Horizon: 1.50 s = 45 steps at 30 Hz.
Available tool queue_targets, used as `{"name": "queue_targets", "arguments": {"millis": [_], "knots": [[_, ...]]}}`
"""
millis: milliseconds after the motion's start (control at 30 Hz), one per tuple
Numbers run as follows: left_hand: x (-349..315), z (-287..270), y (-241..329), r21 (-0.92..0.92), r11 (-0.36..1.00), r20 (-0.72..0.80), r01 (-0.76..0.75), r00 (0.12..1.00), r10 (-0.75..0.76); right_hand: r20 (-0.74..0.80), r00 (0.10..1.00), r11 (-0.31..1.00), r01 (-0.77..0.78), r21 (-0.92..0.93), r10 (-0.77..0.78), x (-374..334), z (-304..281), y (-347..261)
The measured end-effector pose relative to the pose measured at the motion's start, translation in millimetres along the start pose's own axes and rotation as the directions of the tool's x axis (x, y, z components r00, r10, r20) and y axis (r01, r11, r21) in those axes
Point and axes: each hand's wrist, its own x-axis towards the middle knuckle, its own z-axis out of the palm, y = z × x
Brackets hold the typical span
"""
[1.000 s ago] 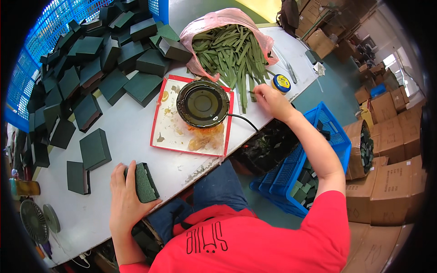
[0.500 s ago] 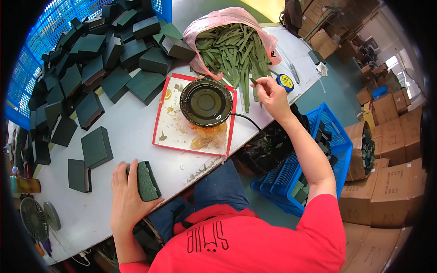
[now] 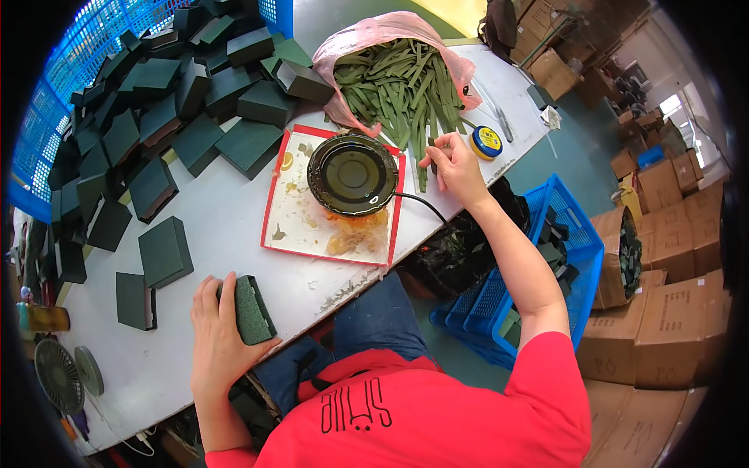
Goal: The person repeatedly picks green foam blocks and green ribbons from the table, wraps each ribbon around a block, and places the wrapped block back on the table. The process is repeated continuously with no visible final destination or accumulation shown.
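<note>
My left hand (image 3: 217, 331) is wrapped around a small dark green box (image 3: 253, 312), steadying it on the table near the front edge. My right hand (image 3: 459, 168) is beside the mouth of a pink plastic bag (image 3: 374, 30), thumb and fingers pinched on a green ribbon strip, mostly hidden by the fingers. Many loose green ribbon strips (image 3: 398, 86) spill out of the bag. Left of that hand, a round dark pot (image 3: 353, 173) with brownish liquid stands on a stained, red-edged white board (image 3: 300, 226).
A pile of dark green boxes (image 3: 160, 117) covers the far left, near a blue crate (image 3: 39, 148). A yellow-and-blue round tin (image 3: 487, 143) sits right of my right hand. A cable (image 3: 425, 204) runs from the pot. Another blue crate (image 3: 589, 257) and cartons (image 3: 671, 327) are at right.
My right hand has moved slightly left and toward me, its pinch now lower along the hanging strips. The left hand and its box have stayed put.
</note>
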Motion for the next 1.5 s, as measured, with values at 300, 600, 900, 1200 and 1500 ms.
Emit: {"name": "queue_targets", "arguments": {"millis": [300, 600, 900, 1200, 1500], "knots": [[1, -1, 1, 0.001, 1.000, 0.004, 0.002, 1.000, -0.002, -0.168, 0.931, 0.931, 0.283, -0.228, -0.325, 2, -5, 9], [0, -1, 2, 0.009, 1.000, -0.004, 0.005, 1.000, -0.005, -0.228, 0.958, 0.984, 0.157, -0.080, -0.172, 8, -7, -8], [0, -1, 1, -0.001, 1.000, -0.019, -0.014, 1.000, 0.014, -0.172, 0.984, 0.997, 0.045, -0.067, -0.056, 8, -11, -2], [1, -1, 2, -0.013, 1.000, -0.013, -0.012, 1.000, 0.011, -0.365, 0.820, 0.831, 0.527, 0.179, -0.441, -20, -33, -76], [1, -2, 5, 0.002, 1.000, -0.018, -0.007, 1.000, 0.007, 0.062, 0.997, 0.909, -0.057, 0.413, 0.034, -120, 12, -116]]}}
